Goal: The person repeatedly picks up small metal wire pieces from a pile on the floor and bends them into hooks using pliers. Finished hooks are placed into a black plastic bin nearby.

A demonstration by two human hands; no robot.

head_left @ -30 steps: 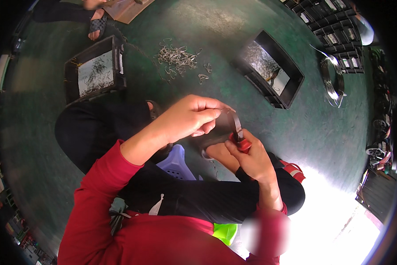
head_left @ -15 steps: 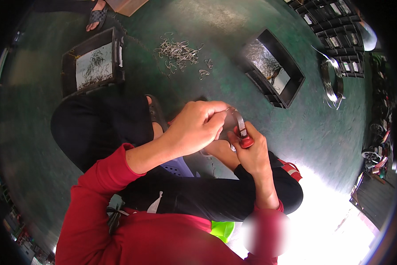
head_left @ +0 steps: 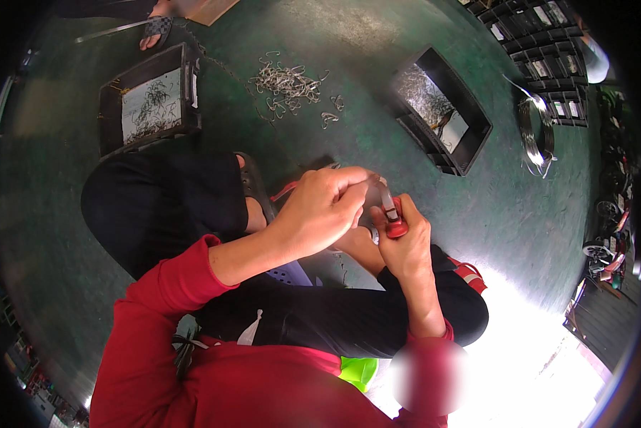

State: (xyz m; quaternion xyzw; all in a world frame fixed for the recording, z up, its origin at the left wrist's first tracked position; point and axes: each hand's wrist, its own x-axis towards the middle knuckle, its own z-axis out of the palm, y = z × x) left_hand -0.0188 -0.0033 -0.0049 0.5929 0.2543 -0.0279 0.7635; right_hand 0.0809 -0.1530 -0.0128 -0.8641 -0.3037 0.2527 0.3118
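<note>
My right hand (head_left: 407, 242) is closed around red-handled pliers (head_left: 396, 227), whose metal end points up toward my left fingertips. The fingers of my left hand (head_left: 326, 208) are pinched at the metal end, on what looks like a thin piece of wire (head_left: 377, 177); most of it is hidden by the fingers. Farther out on the green floor lies a loose pile of bent wire hooks (head_left: 290, 84), with a few single hooks (head_left: 328, 119) beside it. A red-handled tool (head_left: 285, 191) lies partly hidden behind my left hand.
A black crate (head_left: 192, 91) with dark wire pieces stands at left, another black crate (head_left: 481, 132) at right. Beyond the latter are a coil of wire (head_left: 527, 135) and stacked black crates (head_left: 541, 39). Another person's foot (head_left: 151, 39) shows at the far left.
My right hand and the pliers have shifted slightly left and turned a little. My left hand has moved slightly, still pinching. A thin straight strip now shows beside the other person's foot.
</note>
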